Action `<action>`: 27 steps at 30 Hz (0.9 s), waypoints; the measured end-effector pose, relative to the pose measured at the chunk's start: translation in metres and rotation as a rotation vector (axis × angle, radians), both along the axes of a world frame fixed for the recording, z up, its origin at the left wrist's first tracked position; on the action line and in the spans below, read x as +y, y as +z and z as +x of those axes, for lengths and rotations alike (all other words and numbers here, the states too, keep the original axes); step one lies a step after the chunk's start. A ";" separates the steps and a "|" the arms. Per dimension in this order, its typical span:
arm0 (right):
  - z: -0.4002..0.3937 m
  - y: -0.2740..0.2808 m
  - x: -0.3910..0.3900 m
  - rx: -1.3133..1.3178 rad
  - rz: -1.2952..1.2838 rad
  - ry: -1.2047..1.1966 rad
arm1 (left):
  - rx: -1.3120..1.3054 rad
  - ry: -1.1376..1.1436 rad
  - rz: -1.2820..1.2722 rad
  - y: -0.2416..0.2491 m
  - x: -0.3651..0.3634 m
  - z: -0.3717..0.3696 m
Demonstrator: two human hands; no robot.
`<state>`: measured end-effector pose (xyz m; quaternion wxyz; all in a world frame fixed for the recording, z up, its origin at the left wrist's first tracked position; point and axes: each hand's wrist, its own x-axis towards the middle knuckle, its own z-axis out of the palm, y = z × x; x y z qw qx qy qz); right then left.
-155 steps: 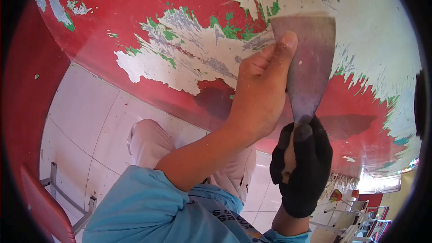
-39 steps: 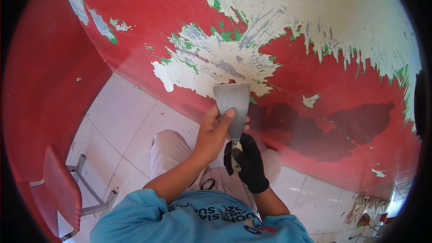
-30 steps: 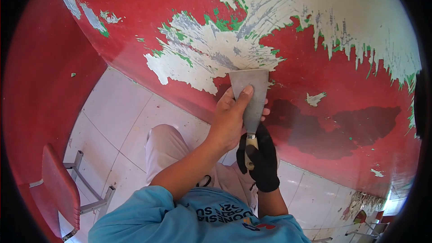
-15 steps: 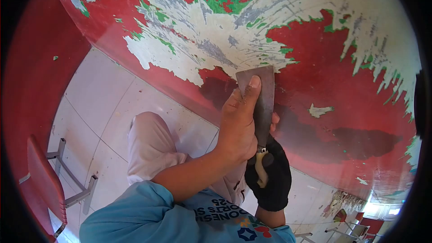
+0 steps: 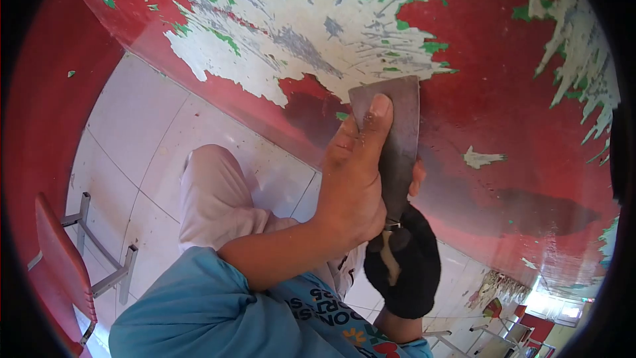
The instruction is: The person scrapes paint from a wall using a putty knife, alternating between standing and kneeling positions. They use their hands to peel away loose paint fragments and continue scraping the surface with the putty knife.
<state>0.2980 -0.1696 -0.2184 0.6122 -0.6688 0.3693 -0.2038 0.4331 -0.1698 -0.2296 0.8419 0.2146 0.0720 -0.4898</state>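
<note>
We grip the scraper with both hands: our bare left hand wraps over the metal blade, thumb pressed flat near its top edge, while our gloved right hand is closed around the pale handle below. The blade's edge lies against the red painted wall, just under the big patch of bared white plaster fringed with green. Below us are the white floor tiles, and a red chair stands at our left.
</note>
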 end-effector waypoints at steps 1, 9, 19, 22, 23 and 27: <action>0.000 0.006 -0.002 -0.263 0.607 -0.163 | 0.049 0.034 -0.035 0.001 -0.002 -0.001; 0.003 -0.003 0.000 0.049 -0.172 -0.085 | 0.005 0.041 -0.011 -0.006 -0.004 -0.001; 0.011 0.003 0.001 0.063 0.066 -0.166 | -0.014 0.016 0.055 0.003 -0.004 -0.002; 0.013 0.009 -0.005 0.378 -0.387 0.069 | -0.090 0.067 0.072 -0.004 -0.005 0.002; 0.010 0.006 -0.004 0.230 -0.133 -0.032 | -0.085 0.070 0.073 -0.004 -0.006 -0.002; 0.014 0.012 -0.008 0.110 0.103 -0.110 | -0.040 0.094 0.038 -0.002 -0.008 0.001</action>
